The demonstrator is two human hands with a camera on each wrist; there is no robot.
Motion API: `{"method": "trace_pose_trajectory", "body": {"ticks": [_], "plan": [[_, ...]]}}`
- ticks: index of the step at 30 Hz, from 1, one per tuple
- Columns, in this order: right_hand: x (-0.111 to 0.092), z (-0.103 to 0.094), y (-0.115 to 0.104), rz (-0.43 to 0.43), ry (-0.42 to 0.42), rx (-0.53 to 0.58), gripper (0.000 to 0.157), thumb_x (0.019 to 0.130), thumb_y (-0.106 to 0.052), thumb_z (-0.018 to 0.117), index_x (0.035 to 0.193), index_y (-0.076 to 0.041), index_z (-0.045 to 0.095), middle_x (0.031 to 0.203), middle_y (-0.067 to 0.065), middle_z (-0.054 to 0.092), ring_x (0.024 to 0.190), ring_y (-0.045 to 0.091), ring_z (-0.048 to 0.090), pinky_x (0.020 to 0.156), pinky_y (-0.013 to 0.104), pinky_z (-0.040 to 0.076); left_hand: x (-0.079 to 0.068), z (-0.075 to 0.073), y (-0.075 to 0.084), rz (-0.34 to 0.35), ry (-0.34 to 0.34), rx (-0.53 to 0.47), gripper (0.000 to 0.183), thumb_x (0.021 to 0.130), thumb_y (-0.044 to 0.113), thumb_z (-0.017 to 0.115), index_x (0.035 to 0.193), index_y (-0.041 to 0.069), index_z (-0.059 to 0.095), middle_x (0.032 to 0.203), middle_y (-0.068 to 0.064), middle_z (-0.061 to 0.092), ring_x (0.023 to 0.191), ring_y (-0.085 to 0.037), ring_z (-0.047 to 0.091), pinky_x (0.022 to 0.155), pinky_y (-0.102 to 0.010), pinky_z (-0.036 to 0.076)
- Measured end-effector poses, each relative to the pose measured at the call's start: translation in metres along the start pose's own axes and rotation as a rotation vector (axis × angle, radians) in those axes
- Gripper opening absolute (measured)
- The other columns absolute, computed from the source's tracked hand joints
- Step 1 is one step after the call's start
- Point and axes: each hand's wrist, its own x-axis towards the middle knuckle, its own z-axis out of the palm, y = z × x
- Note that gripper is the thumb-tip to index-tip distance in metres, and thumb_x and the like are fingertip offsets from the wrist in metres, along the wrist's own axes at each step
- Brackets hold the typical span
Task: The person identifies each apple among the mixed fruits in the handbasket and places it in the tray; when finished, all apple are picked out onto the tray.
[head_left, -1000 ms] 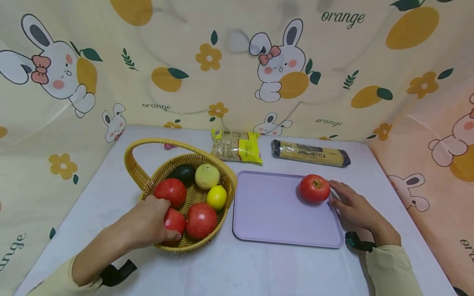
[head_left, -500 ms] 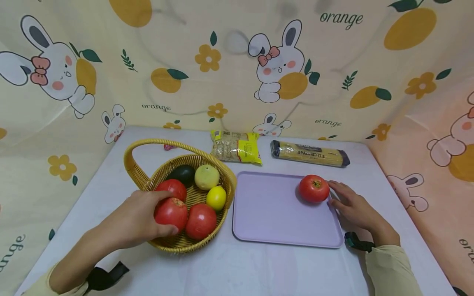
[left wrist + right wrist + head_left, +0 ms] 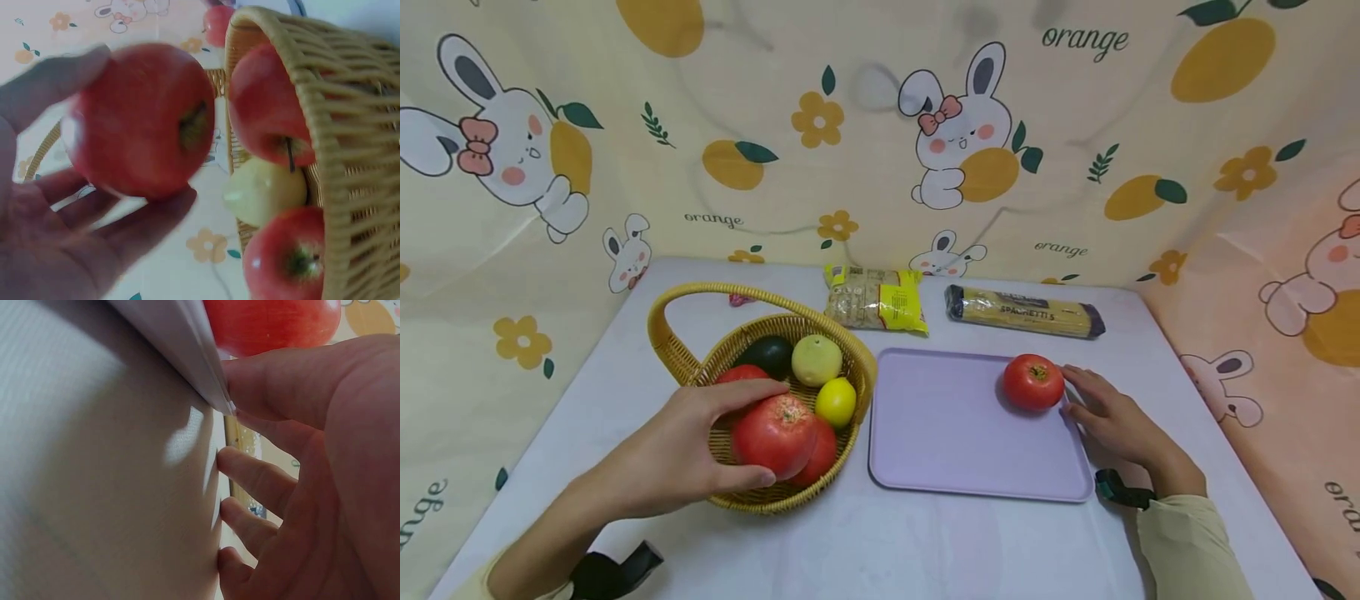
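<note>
A: Now, what changed at the left hand [image 3: 681, 454]?
B: Its fingers [image 3: 56, 78] clasped a tomato [image 3: 774, 435] and raised it above the basket [image 3: 688, 358].
A: The right hand [image 3: 1108, 421]?
B: Relaxed, resting beside the tray [image 3: 955, 433], holding nothing.

A white table [image 3: 880, 550] stands before a cream rabbit-and-orange printed cloth backdrop [image 3: 850, 125].

The basket [image 3: 673, 346] stands left of the tray [image 3: 955, 442], with two packets behind them.
</note>
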Motion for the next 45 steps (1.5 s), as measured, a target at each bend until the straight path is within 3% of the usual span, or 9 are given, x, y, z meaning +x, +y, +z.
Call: {"method": "trace_pose_trajectory", "body": {"ticks": [7, 18, 20, 25, 28, 33, 39, 45], "plan": [[0.001, 0.000, -0.002, -0.012, 0.015, -0.021, 0.079, 0.108, -0.037, 0.068, 0.174, -0.014, 0.030, 0.177, 0.033, 0.022, 0.164, 0.061, 0.007, 0.116, 0.090, 0.019, 0.007, 0.018, 0.006, 0.167, -0.056, -0.091, 0.079, 0.082, 0.042, 0.098, 0.152, 0.033, 0.063, 0.146, 0.011, 0.069, 0.131, -0.023, 0.063, 0.091, -0.032, 0.065], [0.000, -0.001, -0.001, -0.004, 0.005, -0.015, 0.080, 0.109, -0.039, 0.067, 0.175, -0.015, 0.027, 0.178, 0.032, 0.020, 0.164, 0.061, 0.006, 0.115, 0.091, 0.018, 0.053, 0.064, 0.044, 0.320, -0.179, -0.265, 0.079, 0.086, 0.028, 0.095, 0.157, 0.022, 0.061, 0.150, 0.006, 0.068, 0.133, -0.014, 0.064, 0.105, -0.030, 0.060], [-0.001, -0.001, -0.001, -0.005, 0.005, -0.014, 0.081, 0.109, -0.040, 0.066, 0.175, -0.015, 0.027, 0.177, 0.032, 0.020, 0.164, 0.061, 0.006, 0.115, 0.091, 0.019, 0.061, 0.073, 0.053, 0.337, -0.191, -0.322, 0.079, 0.086, 0.024, 0.095, 0.157, 0.020, 0.060, 0.150, 0.004, 0.068, 0.132, -0.012, 0.065, 0.106, -0.028, 0.059], [-0.001, -0.001, -0.002, -0.004, 0.000, -0.014, 0.080, 0.109, -0.038, 0.067, 0.174, -0.013, 0.027, 0.177, 0.033, 0.020, 0.164, 0.061, 0.006, 0.115, 0.091, 0.019, 0.077, 0.092, 0.074, 0.297, -0.225, -0.437, 0.079, 0.088, 0.019, 0.093, 0.158, 0.022, 0.058, 0.153, 0.008, 0.066, 0.135, -0.006, 0.062, 0.109, -0.024, 0.056], [-0.001, -0.001, -0.002, -0.002, -0.003, -0.015, 0.080, 0.109, -0.038, 0.066, 0.174, -0.013, 0.028, 0.177, 0.033, 0.020, 0.163, 0.061, 0.006, 0.115, 0.091, 0.018, 0.086, 0.100, 0.082, 0.285, -0.212, -0.459, 0.079, 0.088, 0.016, 0.092, 0.159, 0.023, 0.058, 0.154, 0.008, 0.065, 0.137, -0.005, 0.060, 0.111, -0.024, 0.054], [0.000, -0.002, -0.003, 0.005, -0.005, -0.012, 0.080, 0.109, -0.039, 0.066, 0.174, -0.014, 0.028, 0.177, 0.033, 0.019, 0.164, 0.061, 0.004, 0.114, 0.092, 0.018, 0.104, 0.114, 0.088, 0.327, -0.155, -0.459, 0.079, 0.087, 0.014, 0.092, 0.158, 0.020, 0.058, 0.154, 0.005, 0.065, 0.135, -0.004, 0.060, 0.111, -0.023, 0.054], [0.000, -0.002, -0.003, 0.011, -0.006, -0.010, 0.081, 0.108, -0.040, 0.066, 0.174, -0.013, 0.028, 0.177, 0.033, 0.019, 0.163, 0.061, 0.004, 0.113, 0.092, 0.020, 0.123, 0.132, 0.091, 0.362, -0.061, -0.398, 0.077, 0.088, 0.016, 0.091, 0.157, 0.015, 0.058, 0.155, 0.001, 0.065, 0.134, -0.006, 0.062, 0.107, -0.020, 0.055], [0.000, -0.002, -0.002, 0.014, -0.012, -0.009, 0.082, 0.108, -0.042, 0.066, 0.174, -0.014, 0.027, 0.177, 0.033, 0.019, 0.163, 0.062, 0.004, 0.112, 0.092, 0.020, 0.141, 0.149, 0.092, 0.298, 0.004, -0.381, 0.081, 0.087, 0.015, 0.092, 0.159, 0.015, 0.056, 0.159, 0.000, 0.062, 0.134, -0.010, 0.063, 0.105, -0.017, 0.055]]}}
